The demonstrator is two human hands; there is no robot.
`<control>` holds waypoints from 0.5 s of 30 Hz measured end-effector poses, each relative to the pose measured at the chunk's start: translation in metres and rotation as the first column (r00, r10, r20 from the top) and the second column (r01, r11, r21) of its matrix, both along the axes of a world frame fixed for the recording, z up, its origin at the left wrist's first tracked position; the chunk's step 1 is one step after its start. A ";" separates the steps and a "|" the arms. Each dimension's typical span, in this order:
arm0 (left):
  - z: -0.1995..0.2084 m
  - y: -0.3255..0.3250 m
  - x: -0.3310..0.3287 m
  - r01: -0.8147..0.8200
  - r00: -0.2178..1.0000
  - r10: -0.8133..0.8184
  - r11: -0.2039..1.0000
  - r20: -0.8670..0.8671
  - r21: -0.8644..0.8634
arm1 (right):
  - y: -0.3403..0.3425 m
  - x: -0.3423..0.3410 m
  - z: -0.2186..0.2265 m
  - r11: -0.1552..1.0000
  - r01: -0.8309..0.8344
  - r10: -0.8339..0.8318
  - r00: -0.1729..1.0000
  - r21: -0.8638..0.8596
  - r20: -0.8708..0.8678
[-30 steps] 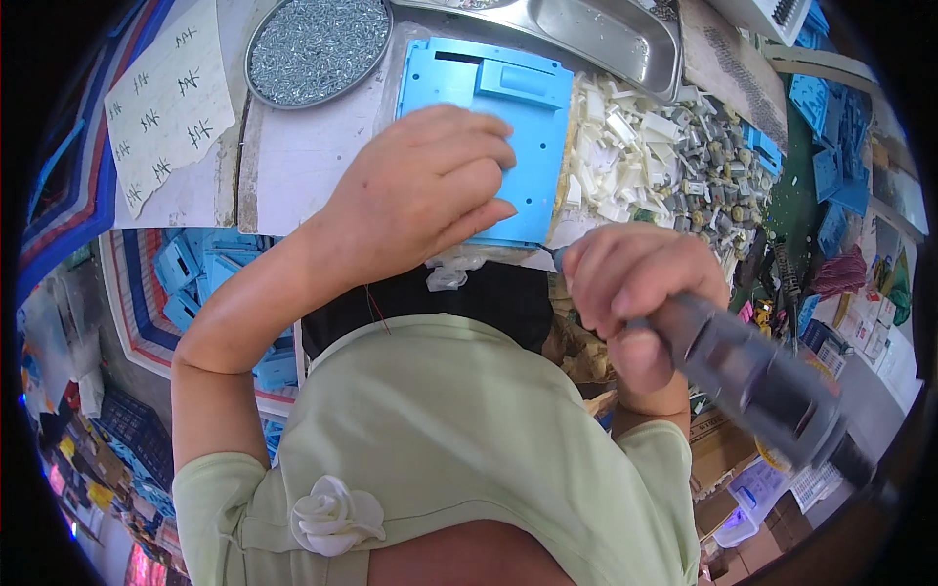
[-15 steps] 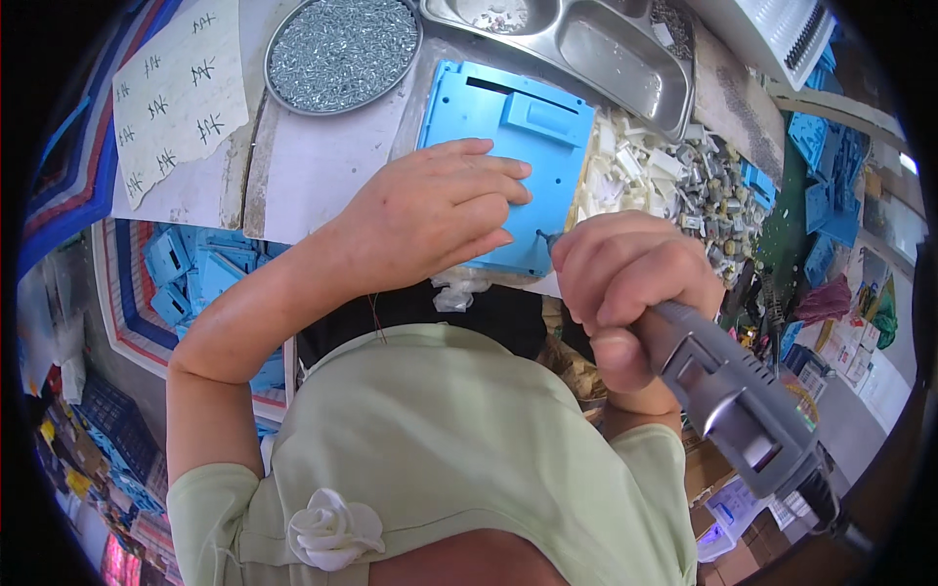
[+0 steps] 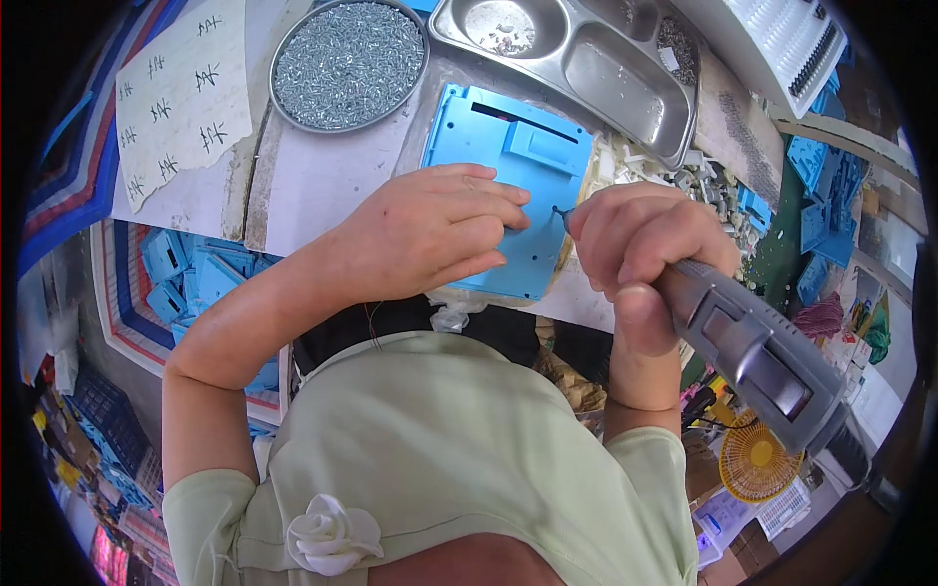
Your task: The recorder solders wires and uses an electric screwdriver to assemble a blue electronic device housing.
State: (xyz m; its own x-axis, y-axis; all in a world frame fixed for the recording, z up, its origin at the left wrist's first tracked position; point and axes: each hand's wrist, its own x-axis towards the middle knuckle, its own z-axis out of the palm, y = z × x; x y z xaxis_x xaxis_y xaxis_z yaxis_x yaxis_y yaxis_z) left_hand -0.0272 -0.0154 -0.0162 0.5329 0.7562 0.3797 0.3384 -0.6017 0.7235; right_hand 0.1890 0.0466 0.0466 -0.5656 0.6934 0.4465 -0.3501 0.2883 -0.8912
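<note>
A flat light-blue plastic housing (image 3: 489,146) lies on the bench in front of me, with a long slot and a raised block toward its far edge. My left hand (image 3: 440,230) rests on it with outstretched fingers, on its left half. In my right hand (image 3: 650,239) is a grey electric screwdriver (image 3: 757,347), its body slanting down to the right with a cord at the end. The screwdriver's tip (image 3: 562,215) meets the right side of the housing at about mid-height. Whether a screw sits under the tip is too small to tell.
A round metal dish (image 3: 350,66) full of small screws stands at the far left. Beyond the housing is a steel compartment tray (image 3: 625,83). Small white and metal parts (image 3: 708,176) are heaped to the right. More blue pieces (image 3: 200,269) fill a container at lower left.
The screwdriver tip has moved up the housing from its near right corner to mid-height on the right side. My right hand moved with it. My left hand stays nearly in place.
</note>
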 end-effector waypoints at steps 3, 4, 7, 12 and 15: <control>-0.002 0.003 -0.006 0.017 1.000 -0.017 1.000 -0.018 -0.001 | 0.011 0.004 0.009 0.990 -0.025 0.027 1.000 -0.136 0.012; -0.003 0.004 -0.006 0.010 1.000 -0.010 1.000 0.008 0.002 | 0.014 0.002 0.012 0.991 -0.064 0.061 0.998 -0.114 -0.024; -0.004 0.000 -0.008 -0.050 0.998 0.048 0.998 0.045 0.034 | 0.024 0.001 0.022 0.985 -0.173 0.172 0.982 -0.005 -0.076; -0.004 -0.009 -0.009 -0.236 0.971 0.238 0.969 -0.014 0.073 | 0.010 -0.007 0.014 0.984 -0.172 0.171 0.985 -0.055 -0.031; -0.004 -0.009 -0.006 -0.246 0.969 0.246 0.968 -0.007 0.058 | 0.003 -0.009 0.012 0.989 -0.136 0.136 0.991 -0.055 -0.004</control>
